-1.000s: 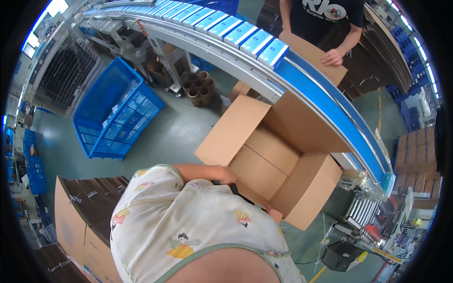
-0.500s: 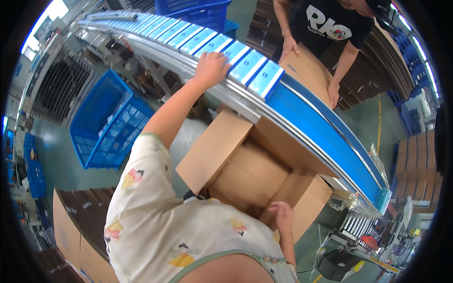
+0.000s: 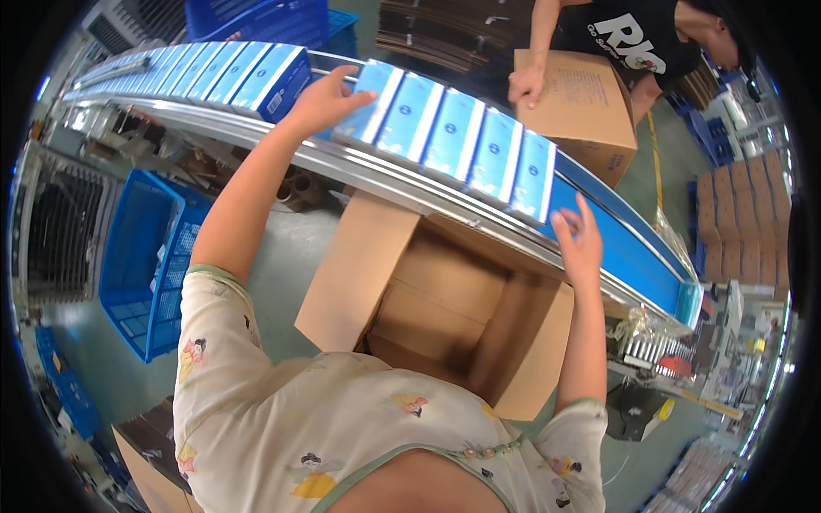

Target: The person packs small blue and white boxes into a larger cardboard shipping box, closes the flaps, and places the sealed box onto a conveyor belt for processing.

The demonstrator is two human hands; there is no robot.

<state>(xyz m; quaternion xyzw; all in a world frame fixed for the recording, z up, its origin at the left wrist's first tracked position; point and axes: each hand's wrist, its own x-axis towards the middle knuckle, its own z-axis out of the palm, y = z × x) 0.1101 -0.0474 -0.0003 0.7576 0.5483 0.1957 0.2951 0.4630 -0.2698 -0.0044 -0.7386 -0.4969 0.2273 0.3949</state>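
Several shiny blue-and-white packs [image 3: 450,128] stand in a tight row on the blue conveyor belt [image 3: 629,269]. At the row's left end is my left hand [image 3: 323,104], open, its thumb by the end pack and its fingers reaching over the belt; whether it touches is hard to tell. My right hand [image 3: 579,239] is by the right end pack, open with fingers apart and nothing held. More of the same packs [image 3: 231,75] line the belt farther left, beyond a gap. Below the conveyor, against my body, an empty cardboard box [image 3: 440,299] stands with flaps spread.
Across the belt a co-worker's hand [image 3: 528,85] rests on a closed cardboard box [image 3: 581,103]. A blue plastic crate [image 3: 141,265] is on the floor at left. Stacked cartons [image 3: 742,218] stand at right. The conveyor's metal rail [image 3: 402,190] runs between me and the packs.
My right hand has risen from the open box to the right end of the packs. My left hand is now at a gap, with one group of packs farther right. The co-worker's box has turned.
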